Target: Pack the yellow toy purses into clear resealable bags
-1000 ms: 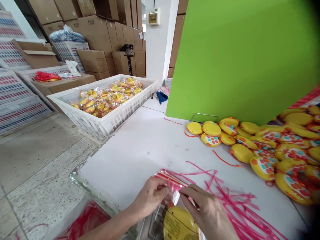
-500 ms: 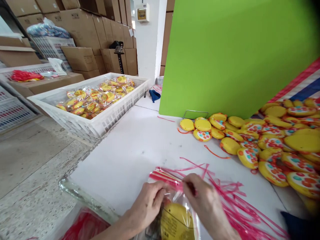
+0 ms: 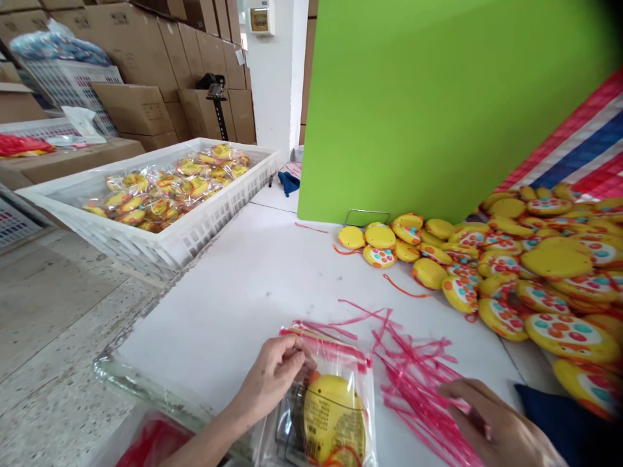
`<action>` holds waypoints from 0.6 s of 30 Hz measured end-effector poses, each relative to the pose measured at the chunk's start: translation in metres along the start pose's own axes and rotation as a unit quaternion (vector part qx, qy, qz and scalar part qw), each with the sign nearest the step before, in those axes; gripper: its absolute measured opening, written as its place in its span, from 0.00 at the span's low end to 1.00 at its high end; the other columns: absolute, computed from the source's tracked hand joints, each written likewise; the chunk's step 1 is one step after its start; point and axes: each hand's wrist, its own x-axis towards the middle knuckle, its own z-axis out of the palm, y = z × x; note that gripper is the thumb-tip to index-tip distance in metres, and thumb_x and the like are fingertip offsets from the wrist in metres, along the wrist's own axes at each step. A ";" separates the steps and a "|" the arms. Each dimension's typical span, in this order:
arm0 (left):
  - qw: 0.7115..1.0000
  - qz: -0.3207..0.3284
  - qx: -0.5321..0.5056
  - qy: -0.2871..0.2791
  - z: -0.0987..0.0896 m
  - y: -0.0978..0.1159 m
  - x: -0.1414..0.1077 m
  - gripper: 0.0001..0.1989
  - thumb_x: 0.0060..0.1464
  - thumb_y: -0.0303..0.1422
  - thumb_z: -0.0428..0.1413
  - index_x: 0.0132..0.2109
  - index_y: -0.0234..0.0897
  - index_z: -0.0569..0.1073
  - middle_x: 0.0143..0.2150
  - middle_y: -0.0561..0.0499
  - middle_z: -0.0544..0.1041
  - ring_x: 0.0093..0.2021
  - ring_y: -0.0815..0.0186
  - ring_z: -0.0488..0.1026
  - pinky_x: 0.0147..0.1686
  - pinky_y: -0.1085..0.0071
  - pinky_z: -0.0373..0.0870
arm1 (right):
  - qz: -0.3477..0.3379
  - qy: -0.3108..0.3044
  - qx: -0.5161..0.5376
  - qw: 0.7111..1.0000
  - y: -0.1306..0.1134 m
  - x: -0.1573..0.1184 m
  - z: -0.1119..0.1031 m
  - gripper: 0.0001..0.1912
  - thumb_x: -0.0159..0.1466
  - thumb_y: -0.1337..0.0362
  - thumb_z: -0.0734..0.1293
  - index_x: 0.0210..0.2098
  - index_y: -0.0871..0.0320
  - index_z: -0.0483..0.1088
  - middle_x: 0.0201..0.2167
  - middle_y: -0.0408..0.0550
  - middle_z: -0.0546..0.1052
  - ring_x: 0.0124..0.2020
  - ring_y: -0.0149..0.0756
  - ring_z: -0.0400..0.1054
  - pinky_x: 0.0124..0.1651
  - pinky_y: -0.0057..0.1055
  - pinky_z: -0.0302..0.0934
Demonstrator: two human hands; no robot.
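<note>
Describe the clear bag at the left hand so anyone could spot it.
Below the big green panel is a white table. At the table's near edge, by the left hand, lies the clear bag. Unlike the loose yellow toys at right, it shows one toy through film, below a pink-red strip.

Ahead of your left hand (image 3: 278, 375) you can pass over bare white tabletop (image 3: 219, 298) until the green board (image 3: 409, 110) walls off the far right. A white crate (image 3: 182, 243) stands along the far-left edge. On your right, pink strips (image 3: 413, 379) lie between the clear bag (image 3: 335, 350) and your right hand (image 3: 494, 418), and heaped yellow toys (image 3: 506, 279) block the way beyond.
</note>
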 end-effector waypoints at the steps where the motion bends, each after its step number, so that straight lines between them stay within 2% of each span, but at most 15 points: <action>1: 1.000 0.001 -0.004 0.002 0.001 0.000 0.000 0.08 0.55 0.34 0.52 0.35 0.33 0.71 0.32 0.47 0.76 0.33 0.63 0.75 0.36 0.68 0.71 | -0.005 -0.044 0.036 0.998 -0.018 0.007 0.002 0.11 0.55 0.53 0.65 0.33 0.48 0.76 0.29 0.43 0.80 0.20 0.34 0.71 0.25 0.26 0.65; 3: 1.000 0.004 -0.004 0.007 0.002 0.001 0.000 0.08 0.55 0.34 0.52 0.35 0.33 0.71 0.31 0.47 0.76 0.33 0.63 0.74 0.35 0.68 0.70 | 0.000 -0.126 0.104 0.987 -0.052 0.022 0.010 0.13 0.58 0.53 0.64 0.36 0.51 0.76 0.27 0.43 0.79 0.23 0.34 0.71 0.27 0.26 0.65; 5: 1.000 0.008 0.007 0.012 0.002 0.002 0.000 0.09 0.54 0.34 0.52 0.34 0.32 0.71 0.31 0.47 0.76 0.32 0.63 0.74 0.35 0.68 0.70 | 0.007 -0.187 0.174 0.967 -0.076 0.036 0.023 0.13 0.59 0.54 0.65 0.34 0.54 0.76 0.25 0.43 0.78 0.25 0.34 0.70 0.28 0.27 0.62; 8: 1.000 0.016 0.018 0.001 0.001 0.005 -0.002 0.10 0.55 0.35 0.52 0.34 0.32 0.71 0.32 0.46 0.76 0.32 0.63 0.74 0.34 0.69 0.69 | 0.025 -0.248 0.299 0.921 -0.091 0.048 0.042 0.10 0.56 0.57 0.67 0.30 0.58 0.74 0.23 0.43 0.75 0.24 0.32 0.67 0.26 0.26 0.58; 11: 0.999 0.023 0.018 -0.015 -0.004 0.006 -0.005 0.10 0.56 0.37 0.51 0.37 0.33 0.72 0.34 0.46 0.76 0.36 0.62 0.74 0.36 0.69 0.69 | 0.027 -0.250 0.379 0.890 -0.090 0.048 0.050 0.07 0.55 0.61 0.67 0.26 0.59 0.70 0.21 0.39 0.71 0.24 0.29 0.63 0.27 0.25 0.55; 14: 1.000 0.008 0.004 0.000 -0.011 0.003 -0.007 0.11 0.55 0.38 0.53 0.42 0.36 0.70 0.34 0.50 0.75 0.35 0.63 0.73 0.35 0.71 0.68 | 0.022 -0.215 0.397 0.892 -0.085 0.039 0.047 0.09 0.56 0.61 0.67 0.23 0.59 0.66 0.19 0.36 0.64 0.22 0.26 0.57 0.25 0.24 0.51; 18: 0.999 -0.019 -0.002 0.030 -0.012 0.001 -0.006 0.06 0.51 0.35 0.53 0.32 0.37 0.70 0.27 0.54 0.69 0.29 0.67 0.68 0.30 0.74 0.66 | 0.031 -0.205 0.392 0.896 -0.083 0.029 0.045 0.10 0.56 0.59 0.65 0.24 0.59 0.68 0.17 0.36 0.61 0.19 0.25 0.51 0.22 0.24 0.46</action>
